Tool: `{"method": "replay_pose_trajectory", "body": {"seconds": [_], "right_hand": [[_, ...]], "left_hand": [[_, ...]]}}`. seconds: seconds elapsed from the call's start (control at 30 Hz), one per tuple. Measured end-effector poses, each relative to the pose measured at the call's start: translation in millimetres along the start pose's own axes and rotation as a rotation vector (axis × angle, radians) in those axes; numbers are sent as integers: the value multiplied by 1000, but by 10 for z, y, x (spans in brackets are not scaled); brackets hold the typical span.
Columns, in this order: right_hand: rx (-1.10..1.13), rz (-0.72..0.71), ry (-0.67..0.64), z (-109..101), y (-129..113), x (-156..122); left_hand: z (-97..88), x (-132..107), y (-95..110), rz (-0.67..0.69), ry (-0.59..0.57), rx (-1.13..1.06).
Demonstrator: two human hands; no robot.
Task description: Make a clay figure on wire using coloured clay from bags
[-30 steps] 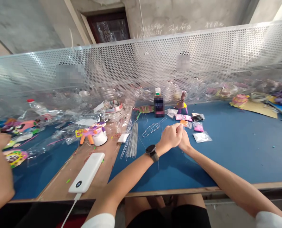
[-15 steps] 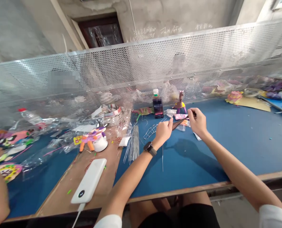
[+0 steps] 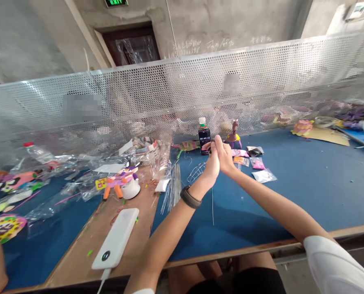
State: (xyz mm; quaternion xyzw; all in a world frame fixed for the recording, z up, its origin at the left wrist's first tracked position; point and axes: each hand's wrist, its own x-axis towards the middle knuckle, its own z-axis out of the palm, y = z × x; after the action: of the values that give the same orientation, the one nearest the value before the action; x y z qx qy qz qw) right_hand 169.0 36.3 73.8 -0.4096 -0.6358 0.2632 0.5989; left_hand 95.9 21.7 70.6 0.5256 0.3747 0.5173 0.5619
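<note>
Over the blue-topped bench (image 3: 304,196), your left hand (image 3: 211,165) and right hand (image 3: 224,157) press together, one dark brown piece (image 3: 211,143) showing between; finger grip can't be told. Toward the back edge: one silver wire frame (image 3: 197,171), five small plastic packets (image 3: 256,152).

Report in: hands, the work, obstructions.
Left hand and right hand pressed together over blue tabletop. Anything between palms: hidden. Wire frame beyond left wrist, partly out of sight. Phone behind fingers.

Left hand (image 3: 212,164) was mashed against right hand (image 3: 224,154) in front of the phone (image 3: 204,136); wires (image 3: 173,188) sat left of it, baggies (image 3: 257,163) right.
</note>
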Motion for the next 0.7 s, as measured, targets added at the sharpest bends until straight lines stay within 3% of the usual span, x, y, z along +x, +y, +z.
{"method": "replay_pose_trajectory", "body": {"seconds": [0.03, 0.1, 0.17, 0.23, 0.33, 0.47, 0.6, 0.7], "right_hand": [[-20, -6, 39, -54, 1, 49], [-150, -58, 88, -204, 43, 123], [-286, -139, 30, -355, 108, 155], [-397, -247, -130, -443, 166, 143], [-451, -405, -352, -414, 231, 57], [-378, -619, -484, -267, 282, -68], [-212, -674, -515, -221, 215, -123], [-78, -523, -366, -202, 79, -158]], "left_hand": [[-9, -30, 37, -15, -31, -15], [-50, -81, 107, -106, -200, -73], [-105, -108, 148, -201, -278, -144], [-154, -97, 143, -245, -236, -208], [-208, -11, 74, -255, -80, -239], [-265, 116, 2, -204, 125, -137], [-296, 110, 51, -72, 263, -31], [-324, 32, 145, 137, 392, 135]]}}
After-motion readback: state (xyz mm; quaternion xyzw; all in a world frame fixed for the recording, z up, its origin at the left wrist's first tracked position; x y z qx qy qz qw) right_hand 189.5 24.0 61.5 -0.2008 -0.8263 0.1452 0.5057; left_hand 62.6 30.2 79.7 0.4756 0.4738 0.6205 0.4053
